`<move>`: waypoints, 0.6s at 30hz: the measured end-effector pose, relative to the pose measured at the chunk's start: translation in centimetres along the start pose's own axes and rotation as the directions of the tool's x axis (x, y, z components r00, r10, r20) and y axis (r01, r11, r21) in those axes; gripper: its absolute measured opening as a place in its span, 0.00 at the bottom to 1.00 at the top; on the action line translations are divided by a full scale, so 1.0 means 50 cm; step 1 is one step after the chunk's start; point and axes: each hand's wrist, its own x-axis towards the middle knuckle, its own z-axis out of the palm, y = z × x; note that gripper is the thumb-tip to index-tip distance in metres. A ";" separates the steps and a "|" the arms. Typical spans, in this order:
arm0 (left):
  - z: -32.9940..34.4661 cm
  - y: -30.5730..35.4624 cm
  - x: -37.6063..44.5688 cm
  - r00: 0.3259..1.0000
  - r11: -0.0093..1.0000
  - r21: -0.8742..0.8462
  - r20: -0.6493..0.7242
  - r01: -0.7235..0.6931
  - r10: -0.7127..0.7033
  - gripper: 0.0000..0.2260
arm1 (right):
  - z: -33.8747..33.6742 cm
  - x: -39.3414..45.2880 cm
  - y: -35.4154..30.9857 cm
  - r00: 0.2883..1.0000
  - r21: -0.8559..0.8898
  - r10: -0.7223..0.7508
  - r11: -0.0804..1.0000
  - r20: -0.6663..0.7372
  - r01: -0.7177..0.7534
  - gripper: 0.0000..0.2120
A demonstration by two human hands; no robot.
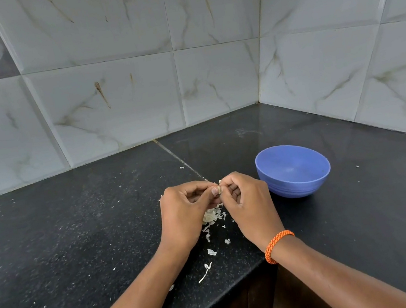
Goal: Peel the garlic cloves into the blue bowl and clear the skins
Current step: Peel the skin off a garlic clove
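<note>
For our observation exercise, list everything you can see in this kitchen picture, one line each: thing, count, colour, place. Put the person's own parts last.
blue bowl: one, blue, on the counter right of the hands; looks empty.
garlic clove: one, pale tan, pinched between both hands' fingertips.
garlic skins: many scraps, off-white, scattered on the counter below and before the hands.
counter: one, black speckled stone, filling the lower view.
wall tiles: many, pale grey with brown veins, behind and right of the counter.
bracelet: one, orange, on the right wrist.
left hand: one, pinches the clove.
right hand: one, pinches the clove.
</note>
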 end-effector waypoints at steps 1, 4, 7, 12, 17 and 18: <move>0.000 -0.001 0.001 1.000 1.000 -0.011 0.000 0.005 -0.005 0.02 | 0.001 0.001 0.001 1.000 0.002 -0.002 1.000 0.001 0.002 0.04; 0.001 -0.002 0.003 1.000 0.999 -0.043 0.000 0.031 -0.031 0.02 | 0.003 0.001 0.002 1.000 0.015 -0.005 1.000 -0.001 0.005 0.05; 0.002 -0.001 0.003 0.998 0.994 -0.086 -0.003 0.061 -0.061 0.03 | 0.002 0.001 0.002 1.000 0.053 0.010 0.999 -0.016 -0.009 0.05; 0.003 0.009 0.001 0.999 0.993 -0.108 0.008 0.048 -0.048 0.06 | 0.001 0.000 0.001 0.999 0.065 0.020 0.998 -0.026 -0.018 0.06; 0.004 0.008 0.003 0.998 0.993 -0.102 0.003 0.055 -0.055 0.05 | -0.001 0.000 0.001 0.999 0.025 0.022 0.999 -0.032 -0.021 0.04; 0.004 0.008 0.003 0.998 0.993 -0.104 0.012 0.058 -0.057 0.06 | -0.002 0.000 0.001 0.999 0.024 0.024 0.999 -0.038 -0.023 0.04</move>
